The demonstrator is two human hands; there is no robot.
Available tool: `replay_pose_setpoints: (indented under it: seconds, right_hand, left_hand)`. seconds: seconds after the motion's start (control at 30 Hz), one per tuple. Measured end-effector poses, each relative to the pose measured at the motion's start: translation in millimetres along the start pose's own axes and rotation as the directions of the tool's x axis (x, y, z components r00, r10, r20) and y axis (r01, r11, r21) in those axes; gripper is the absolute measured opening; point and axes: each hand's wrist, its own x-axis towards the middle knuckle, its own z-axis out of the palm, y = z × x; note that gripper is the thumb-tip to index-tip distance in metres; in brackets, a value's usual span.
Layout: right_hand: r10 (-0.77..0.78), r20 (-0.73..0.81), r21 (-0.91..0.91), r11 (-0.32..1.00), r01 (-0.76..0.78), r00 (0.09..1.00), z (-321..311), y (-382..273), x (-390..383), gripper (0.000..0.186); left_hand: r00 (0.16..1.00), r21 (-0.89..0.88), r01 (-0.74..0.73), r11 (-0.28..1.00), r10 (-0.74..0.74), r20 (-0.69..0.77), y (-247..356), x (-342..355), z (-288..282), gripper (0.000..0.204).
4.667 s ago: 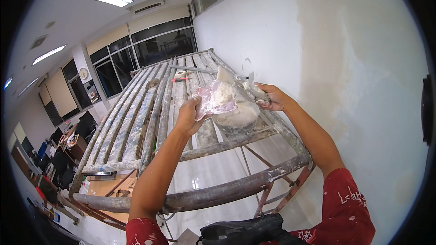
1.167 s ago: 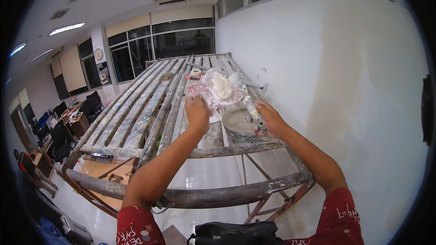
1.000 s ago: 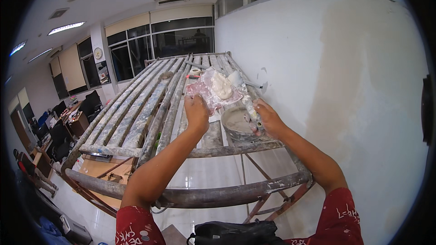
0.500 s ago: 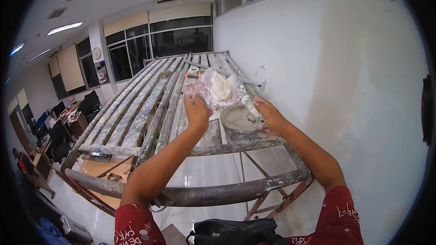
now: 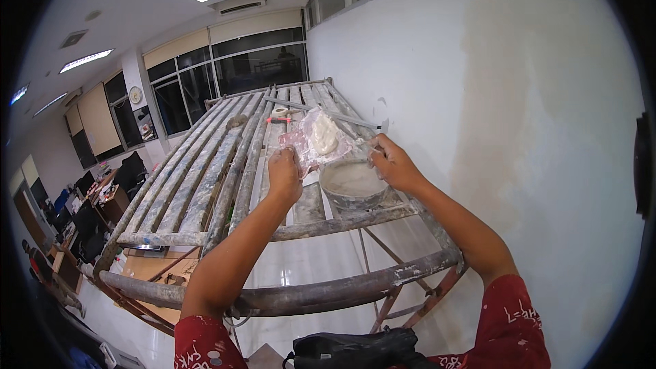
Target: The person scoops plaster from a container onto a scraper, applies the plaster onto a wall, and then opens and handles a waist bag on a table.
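Note:
A pinkish, putty-smeared sheet [image 5: 295,142] carrying a thick white lump of putty [image 5: 324,135] is gripped at its near left edge by my left hand [image 5: 284,174]. My right hand [image 5: 391,164] is closed on a crusted scraper, mostly hidden behind the fingers and pointing toward the sheet. Below and between my hands, a round grey bucket [image 5: 352,188] of pale grey material stands on the scaffold platform [image 5: 167,212]. Just beyond the sheet lie a tape roll [image 5: 280,112], a red-handled tool [image 5: 279,120] and a long grey metal strip [image 5: 355,120].
The scaffold's front tube [image 5: 301,295] runs across in front of me. A patched white wall [image 5: 547,130] stands at the right. Left, below, are desks [image 5: 109,205], black chairs [image 5: 128,179] and another person [image 5: 42,266]. A black bag [image 5: 342,348] is at my body.
Since half a second ago my right hand has risen slightly, and the scraper shows less. The view has shifted a little, and my left hand still holds the sheet.

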Motion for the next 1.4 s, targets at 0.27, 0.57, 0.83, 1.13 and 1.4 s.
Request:
replay_pose_setpoints:
  seconds: [0.27, 0.57, 0.83, 1.13, 1.4]
  right_hand:
    - [-0.175, -0.045, -0.291, 0.944, 0.154, 0.984, -14, 0, 5, 0.031]
    - [-0.109, -0.092, -0.344, 0.936, 0.071, 0.990, -32, -3, 8, 0.029]
    - [-0.165, -0.197, -0.263, 0.958, 0.110, 0.966, -33, -1, 12, 0.034]
    - [-0.198, -0.151, -0.442, 0.890, 0.113, 0.968, -41, 5, 13, 0.036]
    - [0.228, 0.040, 0.287, 0.930, -0.230, 0.973, -46, 8, 17, 0.027]
  left_hand:
    - [1.000, 0.078, 0.020, 0.997, -0.021, 0.008, 0, 11, -12, 0.015]
    - [0.998, -0.093, 0.014, 0.996, -0.019, -0.062, 18, -1, 3, 0.013]
    - [0.994, -0.023, 0.097, 0.995, -0.098, -0.056, 27, -3, -6, 0.017]
    - [0.993, 0.024, 0.116, 0.993, -0.117, 0.017, 18, -4, -1, 0.015]
    - [0.991, -0.021, 0.123, 0.992, -0.124, -0.041, 17, 0, -7, 0.016]
